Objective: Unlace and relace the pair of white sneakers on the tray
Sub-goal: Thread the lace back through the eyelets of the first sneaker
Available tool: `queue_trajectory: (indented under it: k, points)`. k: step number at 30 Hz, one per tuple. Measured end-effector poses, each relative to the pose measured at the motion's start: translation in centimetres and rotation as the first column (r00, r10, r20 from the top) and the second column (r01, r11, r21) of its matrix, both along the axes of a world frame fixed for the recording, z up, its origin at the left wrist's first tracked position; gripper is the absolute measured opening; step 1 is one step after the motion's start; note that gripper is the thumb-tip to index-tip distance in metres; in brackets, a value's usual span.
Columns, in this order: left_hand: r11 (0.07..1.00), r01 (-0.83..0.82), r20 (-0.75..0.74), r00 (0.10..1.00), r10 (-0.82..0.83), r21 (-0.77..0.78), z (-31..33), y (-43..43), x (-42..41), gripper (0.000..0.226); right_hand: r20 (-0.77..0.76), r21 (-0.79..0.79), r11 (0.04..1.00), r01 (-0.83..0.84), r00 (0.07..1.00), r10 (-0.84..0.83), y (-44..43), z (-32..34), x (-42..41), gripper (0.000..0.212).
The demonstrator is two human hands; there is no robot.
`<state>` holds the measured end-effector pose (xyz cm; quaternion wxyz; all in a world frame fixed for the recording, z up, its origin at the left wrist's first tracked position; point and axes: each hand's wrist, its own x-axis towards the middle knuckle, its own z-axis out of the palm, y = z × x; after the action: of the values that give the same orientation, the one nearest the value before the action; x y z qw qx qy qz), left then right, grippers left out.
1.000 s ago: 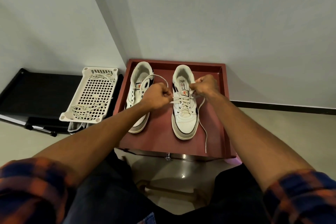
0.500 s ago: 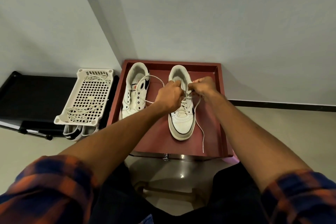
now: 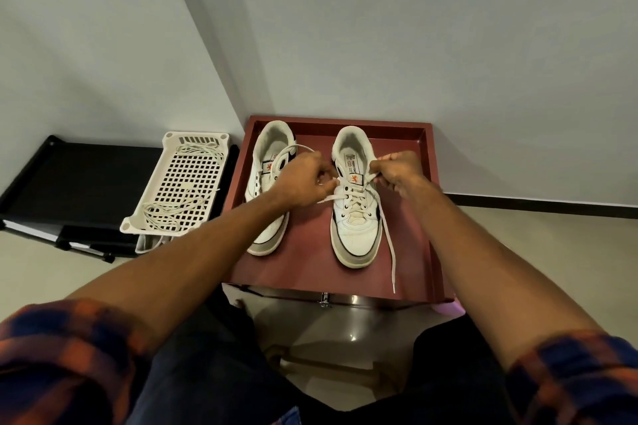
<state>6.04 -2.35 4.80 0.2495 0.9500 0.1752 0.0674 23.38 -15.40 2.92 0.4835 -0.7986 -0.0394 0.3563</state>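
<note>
Head view: both hands' fingers (image 3: 379,167) pinch the right sneaker's (image 3: 355,217) lace (image 3: 388,238) ends at its top eyelets; relacing nears its finish, tightening evenly comes next

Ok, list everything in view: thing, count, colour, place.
tray: one, dark red, by the wall, on a stand
white sneakers: two, white with grey toes, side by side in the tray
lace: one, white, in the right-side sneaker, free end trailing toward the tray's near edge
perforated basket: one, cream, left of the tray on a black shelf
loose lace: white, lying in the basket; count unclear
left hand: one, pinching lace above the sneakers
right hand: one, pinching lace at the right-side sneaker's tongue
sleeves: two, blue-orange plaid, nearest the camera
</note>
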Motion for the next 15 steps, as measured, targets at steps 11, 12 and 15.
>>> queue_trajectory:
  k: [11, 12, 15]
  points:
    - [0.965, 0.096, -0.22, 0.975, -0.042, 0.243, -1.1, -4.6, 4.8, 0.023, 0.034, 0.014, 1.0, -0.003, 0.999, 0.003, -0.3, 0.7, -0.4, 0.017]
    - [0.962, 0.097, -0.201, 0.979, -0.045, 0.257, -1.2, -4.5, 4.7, 0.022, 0.032, 0.013, 1.0, -0.003, 0.999, 0.003, -0.3, 0.7, -0.4, 0.015]
    - [0.972, 0.081, -0.134, 0.99, -0.052, 0.22, -1.4, -3.8, 3.8, 0.021, 0.023, 0.01, 1.0, -0.005, 1.0, 0.005, -0.2, 0.7, -0.6, 0.013]
